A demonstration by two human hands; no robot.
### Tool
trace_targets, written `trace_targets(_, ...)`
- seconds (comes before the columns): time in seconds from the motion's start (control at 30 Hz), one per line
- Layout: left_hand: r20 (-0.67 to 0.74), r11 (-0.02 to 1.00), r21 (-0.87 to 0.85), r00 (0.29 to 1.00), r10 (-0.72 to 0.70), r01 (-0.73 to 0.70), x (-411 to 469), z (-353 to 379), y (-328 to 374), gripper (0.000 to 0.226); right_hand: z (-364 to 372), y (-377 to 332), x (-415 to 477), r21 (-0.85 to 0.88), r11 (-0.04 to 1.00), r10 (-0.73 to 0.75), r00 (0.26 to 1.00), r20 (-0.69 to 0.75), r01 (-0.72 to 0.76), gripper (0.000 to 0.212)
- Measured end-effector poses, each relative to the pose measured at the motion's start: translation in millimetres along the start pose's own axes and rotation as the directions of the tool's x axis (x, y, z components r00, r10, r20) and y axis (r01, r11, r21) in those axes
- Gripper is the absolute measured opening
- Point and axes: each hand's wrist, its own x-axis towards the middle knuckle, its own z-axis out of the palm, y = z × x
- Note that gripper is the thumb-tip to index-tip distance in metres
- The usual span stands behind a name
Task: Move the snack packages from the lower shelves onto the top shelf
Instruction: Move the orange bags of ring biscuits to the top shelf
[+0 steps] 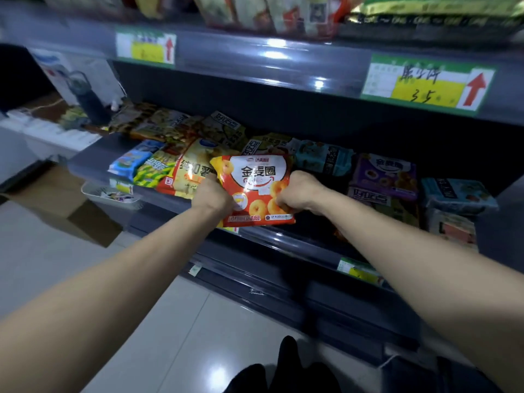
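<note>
1. In the head view, a red-orange snack package (256, 185) printed with golden rings is held in front of the lower shelf (93, 163), with its face turned to the camera and slightly tilted. Whether its bottom edge touches the shelf's front rail cannot be told.
2. The package's left edge is gripped by the left hand (212, 198), whose fingers are curled round it. Its lower right side is pinched by the right hand (299, 191), which is likewise clenched on the wrapper. Both forearms are stretched forward from the bottom corners of the view.
3. Behind the held package, more snacks lie flat and overlapping on the lower shelf:
   - A blue package (133, 160), a green-yellow package (154, 170) and a yellow chip bag (192, 171) are seen to its left.
   - A teal package (323, 157) and a purple package (385, 177) are seen to its right.
4. Above, the upper shelf (255, 61) carries a row of blurred bags (269, 12) along its front. Two price tags with red arrows are fixed to its rail, one at the left (146, 46) and one at the right (428, 83).
5. A dark bottle (90, 100) stands at the far left, beyond the shelving. Below it, a cardboard box (71, 211) rests on the tiled floor (170, 336).
</note>
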Motion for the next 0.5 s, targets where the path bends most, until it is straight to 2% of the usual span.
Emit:
trace_targets(0.1,-0.046,1.000,0.003,0.999,-0.001,0.001,-4,-35,-21,0.052,18,-37,-25,-0.031,0.999,-0.037,0.999,-0.032,0.036,0.029)
trace_targets(0.2,-0.079,1.000,-0.007,0.997,0.017,-0.017,-8,-75,-44,0.046,39,-76,-46,-0.053,0.995,-0.084,0.996,-0.036,0.082,0.011)
trace_targets(0.27,-0.101,0.999,-0.019,0.994,0.035,-0.037,-10,-104,-59,0.036,53,-105,-62,-0.079,0.992,-0.105,0.993,-0.046,0.102,0.007)
trace_targets(0.33,-0.126,0.996,-0.038,0.989,0.080,-0.085,-12,-134,-74,0.030,67,-134,-75,-0.097,0.989,-0.122,0.990,-0.069,0.115,0.018)
trace_targets(0.5,-0.231,0.978,-0.073,0.957,0.174,-0.196,-12,-210,-105,0.031,98,-207,-100,-0.074,0.981,-0.188,0.966,-0.180,0.178,0.029)
